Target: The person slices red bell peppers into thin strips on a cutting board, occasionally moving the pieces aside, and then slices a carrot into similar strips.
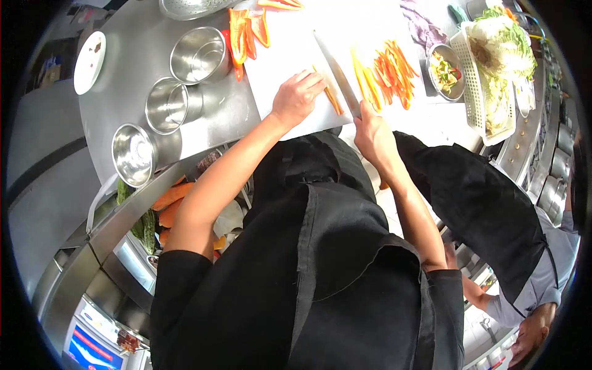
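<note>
On a white cutting board [296,46], my left hand [300,95] has its fingers curled together over a thin orange pepper piece [333,98]. My right hand [373,132] is wrapped round the handle of a long knife [337,73], whose blade points away from me, just right of my left fingers. Cut orange pepper strips [394,71] lie in a pile right of the blade, with yellow-orange strips [367,83] nearer to it. Larger red and orange pepper pieces [246,34] rest at the board's upper left.
Three steel bowls [197,55] stand at left, near a white plate [90,63]. At right are a bowl of vegetable scraps [446,73] and a basket [473,92] holding cabbage. A co-worker in a black apron [487,209] stands at the right.
</note>
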{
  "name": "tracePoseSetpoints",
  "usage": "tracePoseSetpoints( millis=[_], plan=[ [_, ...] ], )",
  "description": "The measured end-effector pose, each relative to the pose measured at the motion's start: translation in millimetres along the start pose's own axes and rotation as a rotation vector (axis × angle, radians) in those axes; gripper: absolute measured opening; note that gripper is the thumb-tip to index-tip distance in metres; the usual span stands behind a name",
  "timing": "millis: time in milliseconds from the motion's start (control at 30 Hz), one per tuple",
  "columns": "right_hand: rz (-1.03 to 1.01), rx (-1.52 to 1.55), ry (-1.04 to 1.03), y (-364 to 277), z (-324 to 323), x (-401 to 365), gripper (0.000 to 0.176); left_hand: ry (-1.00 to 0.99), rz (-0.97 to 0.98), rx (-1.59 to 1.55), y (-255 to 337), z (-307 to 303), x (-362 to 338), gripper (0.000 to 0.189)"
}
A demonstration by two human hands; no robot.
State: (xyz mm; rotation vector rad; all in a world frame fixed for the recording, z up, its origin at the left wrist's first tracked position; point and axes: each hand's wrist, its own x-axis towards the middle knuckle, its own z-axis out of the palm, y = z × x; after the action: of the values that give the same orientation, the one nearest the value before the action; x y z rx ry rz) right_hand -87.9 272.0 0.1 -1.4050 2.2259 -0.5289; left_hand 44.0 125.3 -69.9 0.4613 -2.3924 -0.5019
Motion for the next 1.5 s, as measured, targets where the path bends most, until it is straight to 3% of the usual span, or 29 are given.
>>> tracePoseSetpoints(
  millis=[67,233,333,400,500,600,633,733,833,867,1000,1067,1200,1300,1367,1500],
  plan=[
    [0.015,-0.048,-0.126,-11.5,-12.5,-15.4,0.022,-0.02,0.002,0.0,2.4,-3.0,2.9,0.018],
    [-0.019,-0.1,-0.213,-31.5,-29.9,-35.8,0.024,-0.03,-0.025,-0.005,2.3,-3.7,1.2,0.018],
    [0.122,-0.096,-0.182,-19.1,-14.9,-42.7,0.025,-0.018,-0.019,-0.025,3.3,-3.8,2.2,0.018],
    [-0.003,-0.091,-0.066,-5.8,8.0,-31.3,0.026,-0.009,-0.014,-0.041,1.4,-5.4,0.8,0.018],
    [-0.056,-0.029,-0.047,3.9,24.9,7.6,0.028,0.016,0.015,0.004,0.9,0.1,-0.3,0.019],
    [0.006,-0.107,-0.098,-12.0,-7.3,29.8,0.031,0.014,0.0,0.001,0.2,2.7,2.4,0.018],
    [-0.257,-0.165,0.199,2.4,-2.1,29.1,0.033,0.004,-0.023,-0.012,0.7,2.2,1.7,0.018],
    [0.007,-0.04,-0.086,-10.2,-35.9,13.0,0.032,-0.025,-0.076,-0.018,1.9,-1.1,-0.1,0.016],
    [-0.15,-0.181,0.038,0.4,-7.1,-2.2,0.021,-0.021,-0.059,-0.016,-1.3,0.2,1.3,0.015],
    [-0.061,-0.165,-0.119,-2.0,-9.9,-10.5,0.02,-0.007,-0.051,-0.008,-0.7,-0.4,1.1,0.015],
    [-0.085,-0.076,-0.061,-18.9,-15.9,-25.8,0.02,-0.01,-0.068,-0.051,-0.7,-0.2,-0.2,0.016],
    [0.092,-0.044,-0.21,-20.1,-21.5,-28.3,0.02,0.013,-0.054,-0.053,0.5,-1.6,0.2,0.016],
    [0.134,-0.065,-0.227,-17.9,-5.4,-21.0,0.021,0.06,-0.02,-0.02,0.1,-0.5,0.9,0.016],
    [0.109,-0.097,-0.186,-2.3,14.6,10.7,0.025,-0.011,-0.048,-0.027,1.5,-1.9,2.1,0.018],
    [0.026,0.041,-0.183,12.0,10.6,25.0,0.03,-0.019,-0.025,-0.029,0.7,-0.4,0.6,0.017],
    [0.18,0.081,-0.082,53.6,-14.3,19.4,0.042,-0.078,-0.013,-0.048,-0.2,1.8,1.5,0.015]
  ],
)
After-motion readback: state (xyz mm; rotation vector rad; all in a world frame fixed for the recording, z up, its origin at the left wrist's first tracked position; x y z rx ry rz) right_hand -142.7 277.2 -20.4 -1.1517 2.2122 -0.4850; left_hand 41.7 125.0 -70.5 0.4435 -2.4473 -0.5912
